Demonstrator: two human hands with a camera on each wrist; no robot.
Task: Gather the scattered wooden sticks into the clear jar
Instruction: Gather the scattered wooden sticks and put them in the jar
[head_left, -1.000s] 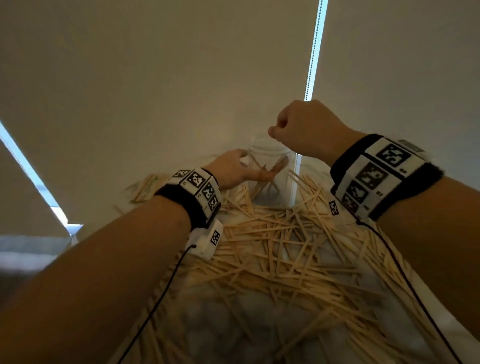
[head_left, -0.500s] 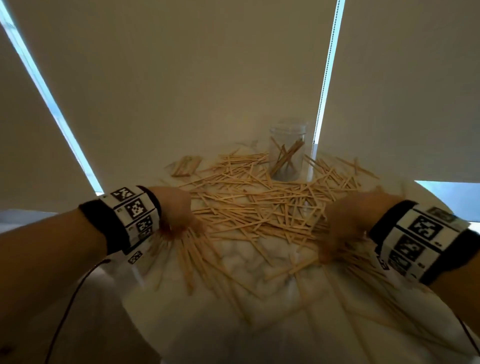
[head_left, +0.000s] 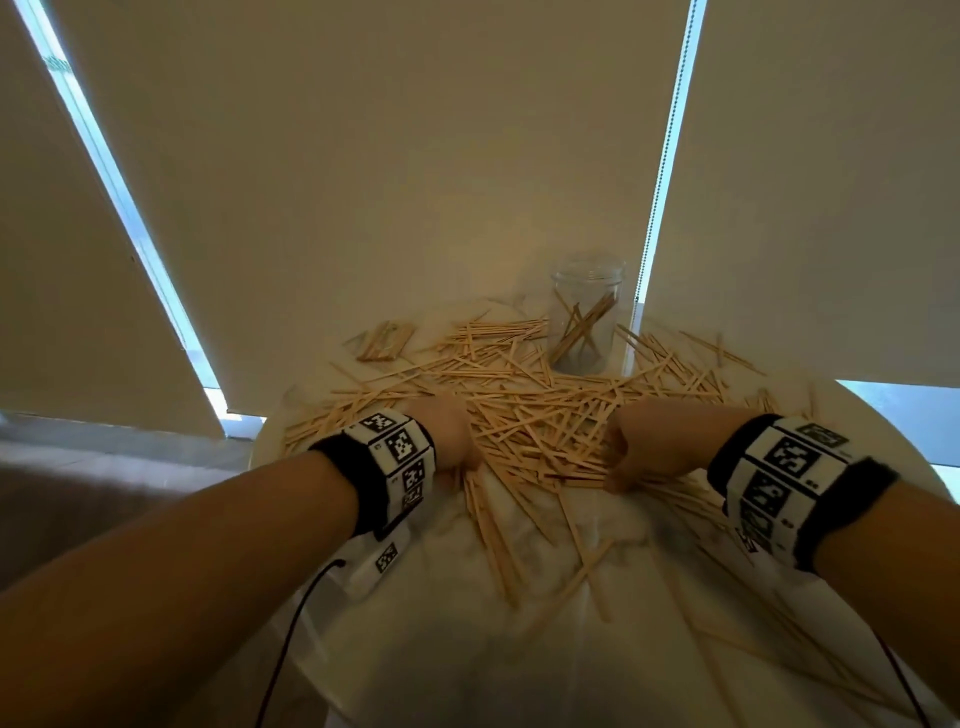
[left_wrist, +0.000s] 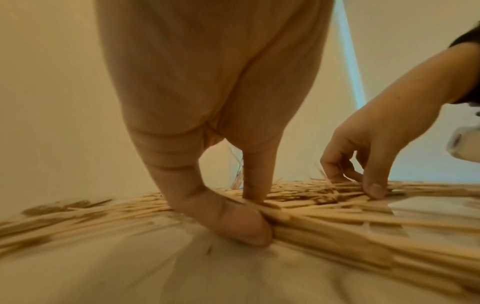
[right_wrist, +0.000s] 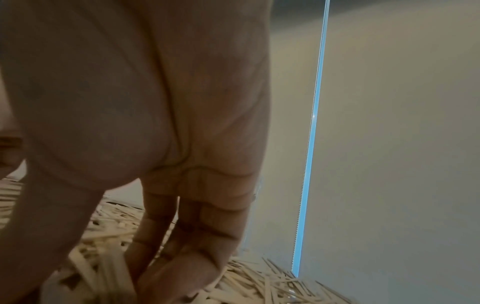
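- Wooden sticks (head_left: 524, 415) lie in a loose heap across the white tabletop (head_left: 519, 649), thickest in the stretch between the two hands and just beyond them.
- Left hand (head_left: 447, 434) is down on the near left edge of the heap; in the left wrist view its thumb (left_wrist: 233, 222) and a straight finger (left_wrist: 257, 176) press into the sticks, with a bundle gathered against the thumb. The fingers look bent around that bundle, pinching it against the surface.
- Right hand (head_left: 641, 447) is down on the near right side of the heap, well apart from the left; seen from the left wrist, its fingers (left_wrist: 374, 185) are curled with the tips on the sticks. The right wrist view shows the fingers (right_wrist: 182, 246) bent downward into the sticks, but whether any stick is truly held I cannot tell.
- Clear jar (head_left: 584, 317) stands upright beyond both hands, a little nearer the right one, at the far edge of the heap, with a few sticks leaning crossed inside it.
- A small separate bundle of sticks (head_left: 384, 340) lies beyond the left hand, apart from the main heap.
- More sticks trail toward the person from between the hands.
- Both wrists carry black bands (head_left: 769, 478) with white marker tags.
- Pale blinds (head_left: 415, 156) hang behind the tabletop, with bright gaps between them.
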